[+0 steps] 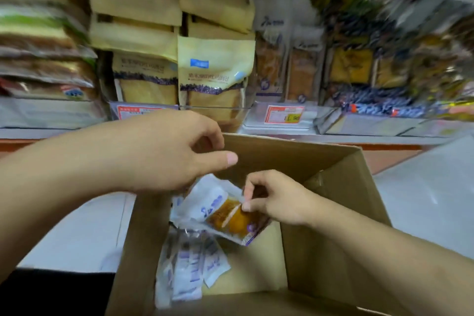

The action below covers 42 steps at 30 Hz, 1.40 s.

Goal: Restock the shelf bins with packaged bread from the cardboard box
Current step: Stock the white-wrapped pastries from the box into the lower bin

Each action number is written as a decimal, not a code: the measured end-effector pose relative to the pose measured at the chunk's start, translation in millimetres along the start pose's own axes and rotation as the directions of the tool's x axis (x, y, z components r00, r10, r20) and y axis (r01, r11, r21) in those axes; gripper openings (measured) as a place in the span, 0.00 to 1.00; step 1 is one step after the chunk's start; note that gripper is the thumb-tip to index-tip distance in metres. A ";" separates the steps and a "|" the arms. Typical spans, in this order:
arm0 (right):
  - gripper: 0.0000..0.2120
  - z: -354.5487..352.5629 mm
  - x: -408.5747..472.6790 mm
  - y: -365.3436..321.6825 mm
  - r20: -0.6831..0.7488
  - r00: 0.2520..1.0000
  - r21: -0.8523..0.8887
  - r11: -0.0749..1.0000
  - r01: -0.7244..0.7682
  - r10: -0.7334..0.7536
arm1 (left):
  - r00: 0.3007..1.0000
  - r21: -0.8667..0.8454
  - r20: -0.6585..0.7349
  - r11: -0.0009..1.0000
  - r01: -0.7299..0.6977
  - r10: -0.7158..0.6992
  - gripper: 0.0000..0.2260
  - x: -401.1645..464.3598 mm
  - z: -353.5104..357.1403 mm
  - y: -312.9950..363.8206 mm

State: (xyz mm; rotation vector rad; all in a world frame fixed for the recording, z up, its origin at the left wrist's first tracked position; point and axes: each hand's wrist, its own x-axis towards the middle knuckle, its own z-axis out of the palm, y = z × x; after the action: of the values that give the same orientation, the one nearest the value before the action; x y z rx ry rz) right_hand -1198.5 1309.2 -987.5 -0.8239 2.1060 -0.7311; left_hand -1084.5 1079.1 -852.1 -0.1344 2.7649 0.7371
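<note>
- My right hand [275,200] is down in the cardboard box [333,187] at center frame, thumb and fingertips pinching the edge of a bread packet [225,213]. It's white wrap with blue print and a clear window showing golden bread.
- The packet is tilted up above the rest of the stock, and its upper left corner is tucked out of sight behind my left hand.
- My left hand [169,154] hovers over the box's far left corner with fingers loosely curled and thumb sticking out, holding nothing as far as I can see.
- More packets [189,269] sit at the box bottom, lower center, too smeared to count.
- Shelf bins [215,110] run across the top half with tan bread bags [213,72] in the middle. The right side is heavy motion blur, so I can't make out the labels there. A red price tag [284,114] is only partly readable.
</note>
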 end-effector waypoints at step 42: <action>0.17 -184.7 81.3 -52.7 -0.768 0.639 0.068 0.984 0.164 -0.053 | 0.964 -0.196 -0.264 0.980 -0.045 -0.009 0.13 46.5 0.3 43.4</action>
State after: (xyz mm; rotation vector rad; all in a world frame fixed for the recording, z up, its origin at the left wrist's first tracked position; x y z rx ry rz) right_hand -1370.9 1258.0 -881.9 -0.6151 2.7141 -1.4789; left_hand -1135.8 1115.9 -845.1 -0.2664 2.9363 1.0743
